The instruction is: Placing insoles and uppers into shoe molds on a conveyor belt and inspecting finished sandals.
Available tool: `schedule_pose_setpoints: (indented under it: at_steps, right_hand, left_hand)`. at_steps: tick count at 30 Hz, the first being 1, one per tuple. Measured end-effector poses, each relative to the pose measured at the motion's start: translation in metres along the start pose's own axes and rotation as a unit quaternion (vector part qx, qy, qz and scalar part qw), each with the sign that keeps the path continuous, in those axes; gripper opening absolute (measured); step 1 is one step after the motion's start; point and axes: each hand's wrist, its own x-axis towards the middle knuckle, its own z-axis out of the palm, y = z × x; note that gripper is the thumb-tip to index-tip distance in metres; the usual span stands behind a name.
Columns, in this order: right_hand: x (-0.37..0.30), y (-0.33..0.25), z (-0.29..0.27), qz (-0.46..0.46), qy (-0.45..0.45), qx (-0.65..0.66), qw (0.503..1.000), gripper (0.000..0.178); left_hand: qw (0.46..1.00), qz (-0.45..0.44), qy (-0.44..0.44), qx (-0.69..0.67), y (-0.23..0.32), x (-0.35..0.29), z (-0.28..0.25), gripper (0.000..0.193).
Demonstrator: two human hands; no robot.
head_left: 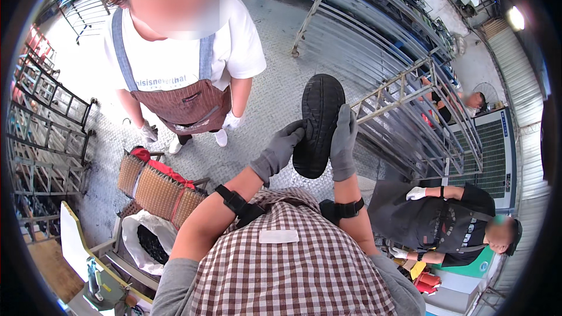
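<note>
A black shoe sole (319, 123) with cross grooves stands roughly upright in front of my chest, its grooved face toward me. My left hand (285, 147), in a grey glove, grips its left edge near the lower half, fingers bent and pressed together. Along its right edge lies my right hand (343, 140), also grey-gloved, with the fingers held together and pointing up; the sole is held between the two hands. What is on the sole's far side is hidden.
Facing me stands a person in a brown apron (190, 105). Another person in a dark apron (433, 228) is at right. Metal racks (404, 82) stand ahead right, more racks (47, 129) at left. A woven-backed chair (158, 190) and a white sack (132, 234) of black pieces are left.
</note>
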Motion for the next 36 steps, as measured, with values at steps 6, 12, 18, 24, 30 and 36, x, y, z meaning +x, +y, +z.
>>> schedule_pose_setpoints:
  at_steps: [6,12,18,24,30,36]
  right_hand:
    - [0.0,0.005,-0.002,0.006,-0.022,-0.047,0.999,0.036]
    - [-0.011,0.004,0.003,-0.005,-0.022,-0.044,0.999,0.037]
    - [-0.018,0.004,0.005,0.01,-0.017,-0.052,0.998,0.038]
    - [-0.012,0.012,0.001,0.066,0.045,0.01,0.997,0.034]
    - [-0.009,0.023,-0.006,-0.337,0.001,-0.229,0.913,0.039]
    - [-0.004,0.001,-0.031,0.068,0.04,0.045,0.996,0.03]
  left_hand:
    - [1.0,-0.001,0.001,0.01,0.004,-0.01,-0.003,0.052]
    - [0.999,-0.01,0.013,-0.035,0.002,-0.021,-0.004,0.047]
    - [1.0,-0.011,0.01,-0.024,-0.009,-0.024,-0.011,0.052]
    - [1.0,-0.004,0.022,-0.011,-0.008,-0.018,-0.009,0.054]
    - [0.993,0.074,-0.019,-0.094,-0.001,-0.006,-0.022,0.047]
    - [0.978,-0.129,0.13,-0.103,0.001,-0.024,-0.043,0.038]
